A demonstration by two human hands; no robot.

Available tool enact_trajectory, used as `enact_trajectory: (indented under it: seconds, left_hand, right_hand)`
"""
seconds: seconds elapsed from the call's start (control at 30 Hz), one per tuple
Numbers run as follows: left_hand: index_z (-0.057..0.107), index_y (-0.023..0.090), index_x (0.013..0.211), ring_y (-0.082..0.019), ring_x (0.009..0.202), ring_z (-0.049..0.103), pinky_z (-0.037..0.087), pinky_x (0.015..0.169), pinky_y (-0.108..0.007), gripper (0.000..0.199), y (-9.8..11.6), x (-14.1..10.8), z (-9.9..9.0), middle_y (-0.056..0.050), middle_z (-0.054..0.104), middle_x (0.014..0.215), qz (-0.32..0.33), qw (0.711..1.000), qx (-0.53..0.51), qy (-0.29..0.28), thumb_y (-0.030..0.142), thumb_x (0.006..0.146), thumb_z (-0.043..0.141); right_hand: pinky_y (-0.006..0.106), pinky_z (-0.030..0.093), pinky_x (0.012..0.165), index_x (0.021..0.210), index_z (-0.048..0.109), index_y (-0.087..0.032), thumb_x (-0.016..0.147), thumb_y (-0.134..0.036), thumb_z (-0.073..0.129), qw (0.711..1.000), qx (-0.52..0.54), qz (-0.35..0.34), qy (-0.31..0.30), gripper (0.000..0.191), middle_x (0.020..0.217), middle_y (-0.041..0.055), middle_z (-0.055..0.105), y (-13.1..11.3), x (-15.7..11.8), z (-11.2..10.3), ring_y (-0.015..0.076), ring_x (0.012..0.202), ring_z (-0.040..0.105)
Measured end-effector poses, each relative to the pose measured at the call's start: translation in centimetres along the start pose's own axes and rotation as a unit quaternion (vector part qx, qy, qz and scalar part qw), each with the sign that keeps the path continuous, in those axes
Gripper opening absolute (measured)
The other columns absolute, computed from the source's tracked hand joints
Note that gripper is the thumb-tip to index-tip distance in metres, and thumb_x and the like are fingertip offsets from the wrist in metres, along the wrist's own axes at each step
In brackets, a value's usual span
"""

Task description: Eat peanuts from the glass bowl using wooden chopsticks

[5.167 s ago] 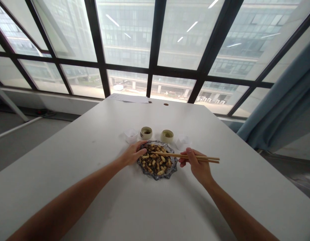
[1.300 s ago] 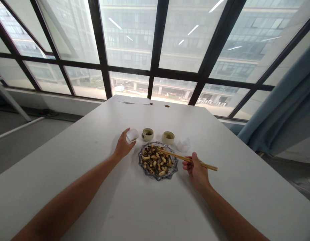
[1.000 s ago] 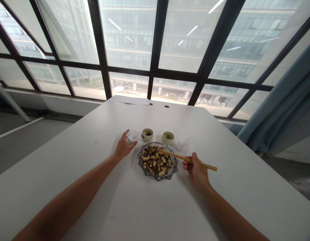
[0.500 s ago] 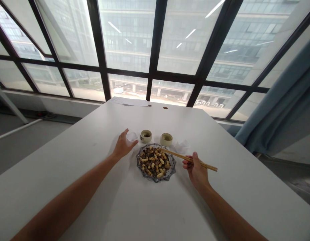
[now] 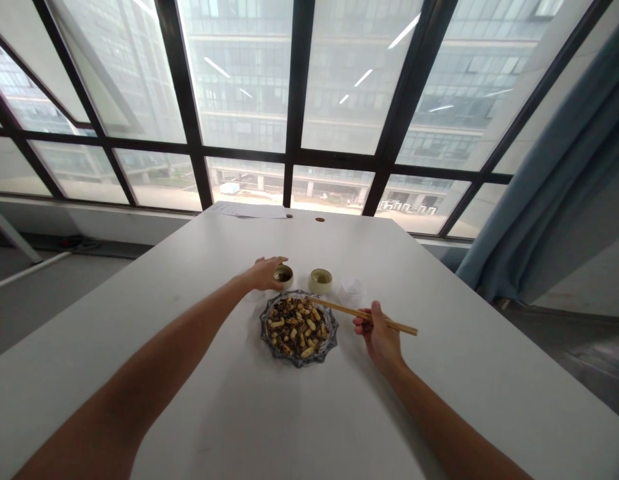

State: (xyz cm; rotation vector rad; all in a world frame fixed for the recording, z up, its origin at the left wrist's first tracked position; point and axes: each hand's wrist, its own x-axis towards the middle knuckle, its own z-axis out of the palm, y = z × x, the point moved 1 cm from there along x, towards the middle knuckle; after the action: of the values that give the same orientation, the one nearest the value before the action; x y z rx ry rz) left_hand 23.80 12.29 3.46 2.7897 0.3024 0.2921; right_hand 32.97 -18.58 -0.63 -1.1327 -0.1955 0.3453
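Observation:
My left hand point(image 5: 263, 273) is curled round the left side of a small ceramic cup point(image 5: 284, 283) with dark contents, thumb in front and fingers behind. Beside it stands a second pale green cup point(image 5: 320, 282). My right hand point(image 5: 382, 337) grips a pair of wooden chopsticks point(image 5: 347, 309), their tips over the far rim of a scalloped glass bowl point(image 5: 333, 340). Peanuts point(image 5: 308, 351) in the shell and dark seeds, apparently sunflower seeds, fill the bowl.
A clear, white-looking small container point(image 5: 353, 291) stands right of the cups; another is mostly hidden by my left hand. Paper sheets point(image 5: 249, 211) lie at the white table's point(image 5: 269, 427) far edge, near two round holes. Windows rise beyond, with a blue curtain point(image 5: 534, 193) at right.
My left hand has moved right from the left clear container to the left cup and closed round it. My right hand keeps the chopsticks at the bowl. The view has shifted slightly.

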Motion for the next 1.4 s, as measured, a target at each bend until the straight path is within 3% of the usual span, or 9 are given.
enact_trajectory:
  seconds: [0.1, 0.3, 0.4, 0.53, 0.7, 0.93, 1.2, 1.33, 1.4]
  left_hand:
    - [0.052, 0.022, 0.134, -0.034, 0.121, 0.057, 0.038, 0.107, -0.045, 0.081, -0.3, 0.2, 0.2, -0.014, 0.060, 0.132, 0.027, 0.999, -0.003, 0.019, 0.036, 0.058, 0.077]
    - [0.053, 0.020, 0.133, -0.033, 0.116, 0.061, 0.046, 0.098, -0.040, 0.083, -0.8, 2.0, -0.2, -0.016, 0.062, 0.130, -0.070, 0.997, -0.026, -0.008, 0.044, 0.057, 0.078]
    - [0.049, 0.018, 0.137, -0.038, 0.129, 0.050, 0.037, 0.106, -0.050, 0.084, 1.6, 3.5, -0.3, -0.020, 0.054, 0.141, -0.076, 0.995, -0.004, -0.060, 0.055, 0.065, 0.071]
    - [0.038, 0.017, 0.144, -0.037, 0.138, 0.041, 0.016, 0.116, -0.059, 0.085, 6.2, 4.8, 1.0, -0.020, 0.045, 0.148, 0.013, 0.997, 0.004, -0.077, 0.054, 0.073, 0.067]
    - [0.037, 0.015, 0.146, -0.034, 0.129, 0.051, 0.021, 0.116, -0.053, 0.084, 8.4, 5.2, 2.9, -0.018, 0.056, 0.138, 0.057, 0.996, 0.011, -0.071, 0.041, 0.073, 0.071]
    - [0.040, 0.016, 0.144, -0.032, 0.129, 0.050, 0.026, 0.114, -0.043, 0.088, 8.0, 5.1, 3.0, -0.016, 0.056, 0.139, 0.141, 0.988, 0.054, -0.036, 0.036, 0.068, 0.078]
    - [0.037, 0.015, 0.144, -0.029, 0.130, 0.050, 0.028, 0.113, -0.039, 0.086, 8.4, 4.5, 2.6, -0.014, 0.055, 0.141, 0.130, 0.987, 0.076, -0.049, 0.037, 0.071, 0.077]
    - [0.038, 0.016, 0.144, -0.030, 0.127, 0.052, 0.030, 0.112, -0.039, 0.084, 8.2, 4.3, 2.3, -0.013, 0.058, 0.138, 0.115, 0.990, 0.068, -0.049, 0.038, 0.072, 0.075]
    - [0.039, 0.016, 0.144, -0.030, 0.125, 0.054, 0.032, 0.110, -0.039, 0.082, 8.0, 4.3, 2.1, -0.013, 0.060, 0.134, 0.093, 0.993, 0.058, -0.044, 0.040, 0.073, 0.073]
  right_hand:
    - [0.023, 0.046, 0.039, 0.067, 0.064, -0.013, 0.057, -0.068, 0.080, 1.000, 0.009, -0.018, 0.005, 0.057, 0.052, 0.0046, 0.066, -0.4, 0.4, 0.0, 0.0116, 0.039, 0.056]
    - [0.022, 0.045, 0.039, 0.068, 0.063, -0.014, 0.060, -0.070, 0.076, 0.997, 0.026, -0.060, 0.030, 0.058, 0.051, 0.0027, 0.064, -1.5, 1.3, -0.2, 0.0114, 0.040, 0.057]
    - [0.022, 0.046, 0.041, 0.070, 0.063, -0.014, 0.063, -0.069, 0.075, 0.994, 0.027, -0.096, 0.045, 0.056, 0.053, 0.0019, 0.065, -2.1, 1.7, -0.5, 0.0118, 0.043, 0.058]
    - [0.024, 0.049, 0.044, 0.074, 0.063, -0.013, 0.069, -0.069, 0.070, 0.987, -0.004, -0.149, 0.060, 0.057, 0.055, 0.0026, 0.066, -2.8, 2.0, -1.0, 0.0122, 0.043, 0.060]
    - [0.026, 0.049, 0.046, 0.076, 0.065, -0.013, 0.078, -0.068, 0.062, 0.972, -0.084, -0.210, 0.066, 0.055, 0.056, 0.0029, 0.067, -3.4, 1.4, -0.9, 0.0131, 0.042, 0.060]
    - [0.027, 0.051, 0.052, 0.078, 0.070, -0.018, 0.085, -0.059, 0.060, 0.928, -0.222, -0.300, -0.005, 0.043, 0.063, 0.0036, 0.071, -2.7, 0.7, -1.1, 0.0151, 0.050, 0.065]
    - [0.031, 0.055, 0.071, 0.089, 0.070, -0.023, 0.092, -0.039, 0.060, 0.808, -0.371, -0.418, -0.185, 0.019, 0.084, 0.0055, 0.074, -2.0, 1.1, -0.5, 0.0196, 0.076, 0.070]
    - [0.031, 0.055, 0.070, 0.089, 0.069, -0.023, 0.094, -0.039, 0.057, 0.803, -0.382, -0.420, -0.180, 0.020, 0.083, 0.0052, 0.072, -2.6, 0.8, -0.1, 0.0190, 0.074, 0.069]
    - [0.030, 0.054, 0.066, 0.086, 0.070, -0.022, 0.095, -0.042, 0.053, 0.819, -0.372, -0.408, -0.157, 0.027, 0.078, 0.0052, 0.072, -2.9, 0.5, -0.1, 0.0183, 0.069, 0.068]
